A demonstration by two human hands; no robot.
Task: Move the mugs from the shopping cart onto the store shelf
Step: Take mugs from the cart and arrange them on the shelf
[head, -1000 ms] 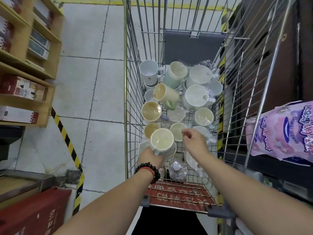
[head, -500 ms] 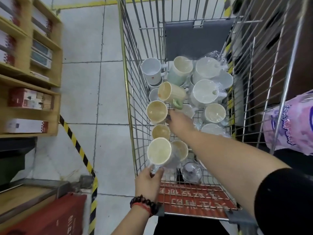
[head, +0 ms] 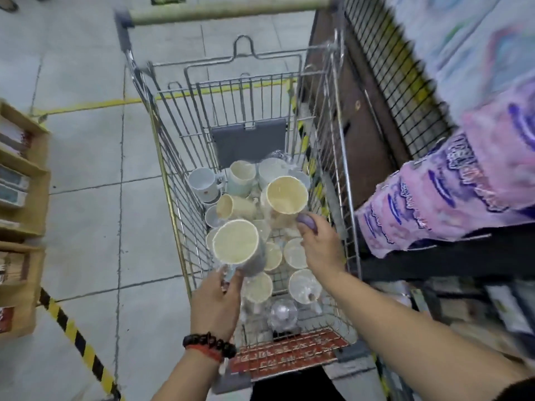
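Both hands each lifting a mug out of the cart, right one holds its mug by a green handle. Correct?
Not quite: in the head view the right hand holds its mug by a purple handle, not green. The rest stands: the left hand also holds a mug, both above the cart.

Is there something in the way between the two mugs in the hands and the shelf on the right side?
Yes. The cart's right wire wall stands between them and the shelf, so the left hand's mug and the right hand's mug must go over its rim. Pink packages already lie on that shelf.
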